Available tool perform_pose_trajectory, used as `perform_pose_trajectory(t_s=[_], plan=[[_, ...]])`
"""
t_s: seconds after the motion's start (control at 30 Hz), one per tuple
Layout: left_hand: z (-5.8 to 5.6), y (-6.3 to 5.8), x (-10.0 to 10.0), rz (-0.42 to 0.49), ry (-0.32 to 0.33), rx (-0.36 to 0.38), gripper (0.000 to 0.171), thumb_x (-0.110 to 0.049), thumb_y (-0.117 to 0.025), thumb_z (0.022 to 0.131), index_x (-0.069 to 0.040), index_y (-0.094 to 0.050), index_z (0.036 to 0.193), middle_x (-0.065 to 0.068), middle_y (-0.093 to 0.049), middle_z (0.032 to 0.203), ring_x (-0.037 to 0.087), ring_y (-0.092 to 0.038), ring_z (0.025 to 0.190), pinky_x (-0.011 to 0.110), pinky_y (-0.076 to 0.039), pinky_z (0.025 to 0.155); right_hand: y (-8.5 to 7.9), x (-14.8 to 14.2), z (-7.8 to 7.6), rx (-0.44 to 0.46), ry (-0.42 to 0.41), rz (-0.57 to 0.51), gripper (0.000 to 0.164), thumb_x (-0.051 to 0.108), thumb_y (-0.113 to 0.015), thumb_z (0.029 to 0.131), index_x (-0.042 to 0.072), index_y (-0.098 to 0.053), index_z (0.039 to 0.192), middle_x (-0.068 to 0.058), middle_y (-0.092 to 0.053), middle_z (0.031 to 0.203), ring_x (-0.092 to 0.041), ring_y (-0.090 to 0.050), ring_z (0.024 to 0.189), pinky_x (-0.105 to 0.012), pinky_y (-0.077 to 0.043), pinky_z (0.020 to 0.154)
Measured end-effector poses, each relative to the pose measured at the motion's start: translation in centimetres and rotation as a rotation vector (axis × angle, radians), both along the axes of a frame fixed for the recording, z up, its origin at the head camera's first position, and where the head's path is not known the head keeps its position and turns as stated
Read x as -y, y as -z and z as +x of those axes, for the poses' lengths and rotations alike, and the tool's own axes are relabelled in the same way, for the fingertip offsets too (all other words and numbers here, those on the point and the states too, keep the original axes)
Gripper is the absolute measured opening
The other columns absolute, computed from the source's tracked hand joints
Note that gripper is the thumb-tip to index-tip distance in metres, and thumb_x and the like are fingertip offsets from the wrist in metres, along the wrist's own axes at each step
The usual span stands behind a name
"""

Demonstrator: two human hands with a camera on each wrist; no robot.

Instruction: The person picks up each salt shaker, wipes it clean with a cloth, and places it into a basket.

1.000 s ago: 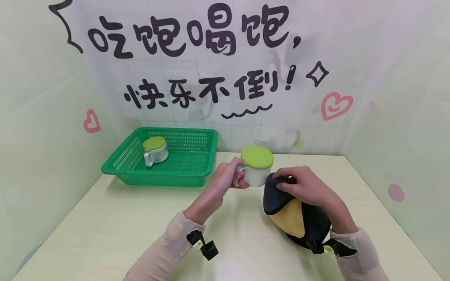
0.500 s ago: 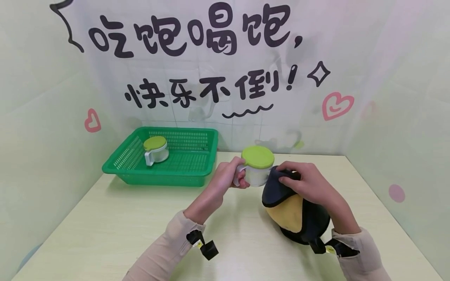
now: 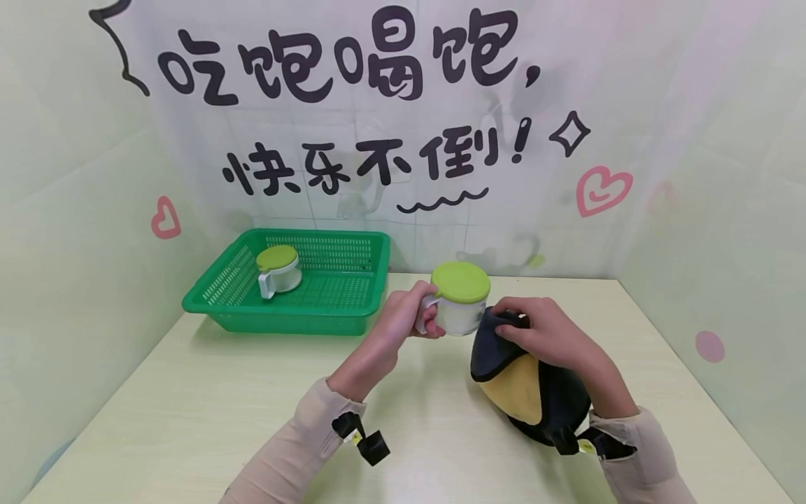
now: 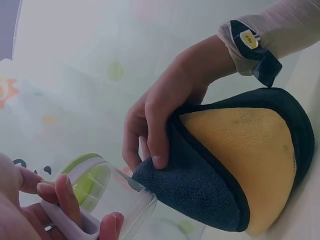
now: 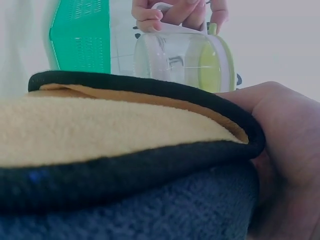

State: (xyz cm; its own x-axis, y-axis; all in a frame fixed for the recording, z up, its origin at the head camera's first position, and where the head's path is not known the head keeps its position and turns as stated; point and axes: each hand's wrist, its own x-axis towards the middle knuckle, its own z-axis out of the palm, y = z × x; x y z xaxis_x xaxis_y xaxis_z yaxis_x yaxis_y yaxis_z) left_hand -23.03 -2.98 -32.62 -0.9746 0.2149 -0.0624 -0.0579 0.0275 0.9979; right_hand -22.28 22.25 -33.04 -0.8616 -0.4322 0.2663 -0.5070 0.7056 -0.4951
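My left hand [image 3: 404, 313] holds a clear seasoning jar [image 3: 461, 316] by its white handle, upright and raised off the table. A green lid [image 3: 461, 281] covers the jar. On the other side, my right hand [image 3: 546, 333] pinches a folded cloth [image 3: 515, 392], navy on one face and yellow on the other, with black edging. In the left wrist view, the cloth's navy corner [image 4: 165, 182] touches the jar's glass wall near its base. The rest of the cloth hangs below my right wrist. Part of the right hand's grip is hidden behind the cloth.
A green plastic basket [image 3: 283, 323] stands at the back left of the pale table [image 3: 264, 392]. Inside it sits another green-lidded jar [image 3: 287, 278]. A printed curtain [image 3: 352, 126] hangs behind the table, with pale walls at both sides.
My right hand and the cloth rise slightly along the jar's side, then come back down. The left hand and the jar stay almost still.
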Motion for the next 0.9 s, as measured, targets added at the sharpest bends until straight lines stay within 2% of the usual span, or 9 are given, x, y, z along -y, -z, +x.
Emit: perform_pose_trajectory(t_s=[0.23, 0.43, 0.57, 0.9], plan=[[-0.22, 0.41, -0.10, -0.033, 0.031, 0.016, 0.041, -0.033, -0.046, 0.098, -0.010, -0.045, 0.064, -0.001, -0.050, 0.055, 0.013, -0.063, 0.058, 0.030, -0.061, 0.074, -0.34, -0.18, 0.40, -0.055, 0.057, -0.033, 0.020, 0.012, -0.071, 0.095, 0.013, -0.074, 0.114, -0.007, -0.076, 0.113, -0.020, -0.069, 0.096, -0.042, -0.056, 0.085], [-0.07, 0.44, -0.24, -0.058, 0.026, 0.018, 0.042, -0.034, -0.046, 0.098, -0.010, -0.045, 0.064, 0.000, -0.051, 0.055, 0.013, -0.064, 0.058, 0.029, -0.060, 0.072, -0.56, -0.16, 0.52, -0.089, 0.088, -0.061, 0.020, 0.011, -0.070, 0.095, 0.010, -0.074, 0.115, -0.010, -0.076, 0.114, -0.024, -0.069, 0.100, -0.043, -0.056, 0.086], [0.07, 0.32, -0.28, -0.060, 0.028, 0.022, 0.042, -0.035, -0.045, 0.098, -0.011, -0.044, 0.064, 0.000, -0.050, 0.055, 0.014, -0.064, 0.058, 0.030, -0.061, 0.073, -0.47, -0.10, 0.39, -0.104, 0.096, -0.054, 0.023, 0.012, -0.072, 0.094, 0.009, -0.072, 0.117, -0.012, -0.075, 0.114, -0.024, -0.068, 0.096, -0.043, -0.055, 0.083], [-0.03, 0.56, -0.15, -0.040, 0.018, 0.014, 0.042, -0.034, -0.046, 0.097, -0.011, -0.042, 0.062, 0.000, -0.048, 0.053, 0.013, -0.062, 0.057, 0.029, -0.060, 0.071, -0.38, -0.04, 0.43, -0.066, 0.077, 0.018, 0.030, 0.013, -0.073, 0.092, 0.007, -0.069, 0.121, -0.014, -0.074, 0.115, -0.023, -0.067, 0.092, -0.043, -0.055, 0.082]])
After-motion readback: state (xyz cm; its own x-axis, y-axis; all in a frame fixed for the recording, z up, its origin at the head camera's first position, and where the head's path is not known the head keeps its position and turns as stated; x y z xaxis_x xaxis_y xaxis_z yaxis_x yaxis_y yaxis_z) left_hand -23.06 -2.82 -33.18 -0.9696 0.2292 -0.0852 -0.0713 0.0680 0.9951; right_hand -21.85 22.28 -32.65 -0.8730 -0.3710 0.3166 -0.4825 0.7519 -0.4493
